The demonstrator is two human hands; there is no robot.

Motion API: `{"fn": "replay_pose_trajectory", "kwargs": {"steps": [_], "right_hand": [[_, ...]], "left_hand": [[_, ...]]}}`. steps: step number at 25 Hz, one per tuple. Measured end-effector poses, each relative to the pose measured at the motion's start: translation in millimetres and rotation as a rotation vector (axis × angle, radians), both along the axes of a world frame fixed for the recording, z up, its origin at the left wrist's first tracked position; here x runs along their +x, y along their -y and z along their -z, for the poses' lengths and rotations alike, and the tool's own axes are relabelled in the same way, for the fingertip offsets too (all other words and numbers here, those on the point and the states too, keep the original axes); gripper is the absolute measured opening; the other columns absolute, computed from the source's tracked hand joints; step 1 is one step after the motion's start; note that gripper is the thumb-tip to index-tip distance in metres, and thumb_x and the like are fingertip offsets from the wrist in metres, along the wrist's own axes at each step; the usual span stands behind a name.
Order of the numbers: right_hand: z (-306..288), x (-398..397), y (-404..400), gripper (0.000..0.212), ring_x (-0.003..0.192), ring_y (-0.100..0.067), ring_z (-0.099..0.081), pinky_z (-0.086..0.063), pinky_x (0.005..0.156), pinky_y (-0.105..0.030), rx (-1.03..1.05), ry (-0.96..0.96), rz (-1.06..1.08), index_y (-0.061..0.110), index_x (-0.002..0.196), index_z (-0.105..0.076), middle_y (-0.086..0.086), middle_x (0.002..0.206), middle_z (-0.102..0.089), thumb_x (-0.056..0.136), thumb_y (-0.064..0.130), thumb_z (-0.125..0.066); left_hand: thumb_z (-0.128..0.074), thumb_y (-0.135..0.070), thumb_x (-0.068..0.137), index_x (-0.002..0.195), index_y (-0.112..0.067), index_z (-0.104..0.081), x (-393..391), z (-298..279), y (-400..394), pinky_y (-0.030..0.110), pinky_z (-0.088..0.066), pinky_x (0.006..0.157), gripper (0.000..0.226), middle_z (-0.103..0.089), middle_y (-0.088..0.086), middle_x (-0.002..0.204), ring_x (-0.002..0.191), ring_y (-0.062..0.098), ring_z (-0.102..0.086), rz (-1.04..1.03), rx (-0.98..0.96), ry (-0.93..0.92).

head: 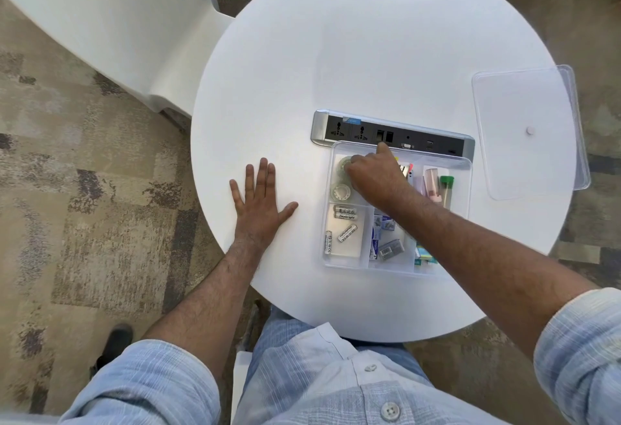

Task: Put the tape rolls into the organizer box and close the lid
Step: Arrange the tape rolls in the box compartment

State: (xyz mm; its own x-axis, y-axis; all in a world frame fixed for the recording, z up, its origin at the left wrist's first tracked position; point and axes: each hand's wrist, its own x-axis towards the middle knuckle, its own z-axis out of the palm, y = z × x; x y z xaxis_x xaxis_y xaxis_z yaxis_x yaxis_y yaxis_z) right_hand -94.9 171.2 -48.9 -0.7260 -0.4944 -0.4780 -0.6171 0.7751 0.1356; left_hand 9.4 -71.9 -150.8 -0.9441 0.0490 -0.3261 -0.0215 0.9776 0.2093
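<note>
A clear organizer box (pixel 331 156) with several compartments sits on the round white table, its top uncovered. Two clear tape rolls lie in its far-left compartment: one (pixel 340 192) lies free, the other (pixel 343 165) is partly under my right hand (pixel 374 176). My right hand reaches into that compartment with fingers curled around the far roll. My left hand (pixel 260 201) lies flat on the table, fingers spread, left of the box. The clear lid (pixel 527 129) lies apart at the table's right edge.
A grey power socket strip (pixel 366 130) is set into the table just behind the box. Other compartments hold batteries (pixel 344 214), small boxes and pens. A white chair (pixel 111 21) stands at the far left. The table's edge (pixel 215 223) runs near my left wrist.
</note>
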Motion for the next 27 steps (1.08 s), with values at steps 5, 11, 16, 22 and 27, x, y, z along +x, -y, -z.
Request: {"fn": "replay_pose_trajectory", "kwargs": {"steps": [5,11,16,22,27], "right_hand": [[4,5,-3,0.020,0.064,-0.020,-0.064,-0.046,0.084,-0.046,-0.037,-0.019,0.004,0.016,0.085,-0.068,0.000,0.078,-0.071,0.074,0.014,-0.085],[-3,2,-17,0.041,0.062,-0.018,-0.053,-0.045,0.087,-0.043,-0.246,-0.075,0.152,0.014,0.118,-0.059,-0.004,0.101,-0.072,0.081,-0.001,-0.070],[-4,2,-12,0.021,0.067,-0.025,-0.062,-0.047,0.087,-0.043,-0.123,-0.043,0.213,0.010,0.115,-0.055,-0.006,0.086,-0.073,0.096,0.020,-0.060],[0,2,1,0.028,0.078,-0.026,-0.068,-0.048,0.086,-0.042,-0.180,-0.048,0.314,0.010,0.114,-0.059,-0.005,0.086,-0.072,0.097,0.032,-0.059],[-1,3,3,0.033,0.071,-0.022,-0.064,-0.050,0.083,-0.042,-0.224,-0.066,0.346,0.014,0.123,-0.057,-0.001,0.083,-0.073,0.094,0.028,-0.063]], "left_hand": [[-0.025,-0.072,0.094,0.162,-0.010,0.007,0,0,1,0.068,-0.001,0.122,0.097,0.011,0.005,0.172,0.158,0.030,0.011,0.007,-0.002,-0.001],[-0.021,-0.073,0.092,0.162,-0.010,0.005,0,-1,1,0.067,-0.002,0.122,0.098,0.008,0.005,0.172,0.158,0.031,0.010,0.009,-0.015,0.003],[-0.022,-0.073,0.092,0.162,-0.010,0.005,0,-2,1,0.067,-0.001,0.122,0.097,0.009,0.005,0.172,0.158,0.030,0.010,0.008,-0.006,0.002],[-0.022,-0.073,0.092,0.162,-0.011,0.006,1,-2,1,0.067,0.001,0.122,0.098,0.010,0.004,0.172,0.158,0.030,0.012,0.008,-0.002,0.000],[-0.027,-0.072,0.094,0.162,-0.010,0.004,1,1,1,0.067,-0.001,0.122,0.097,0.007,0.005,0.172,0.158,0.031,0.009,0.010,-0.027,-0.003]]}}
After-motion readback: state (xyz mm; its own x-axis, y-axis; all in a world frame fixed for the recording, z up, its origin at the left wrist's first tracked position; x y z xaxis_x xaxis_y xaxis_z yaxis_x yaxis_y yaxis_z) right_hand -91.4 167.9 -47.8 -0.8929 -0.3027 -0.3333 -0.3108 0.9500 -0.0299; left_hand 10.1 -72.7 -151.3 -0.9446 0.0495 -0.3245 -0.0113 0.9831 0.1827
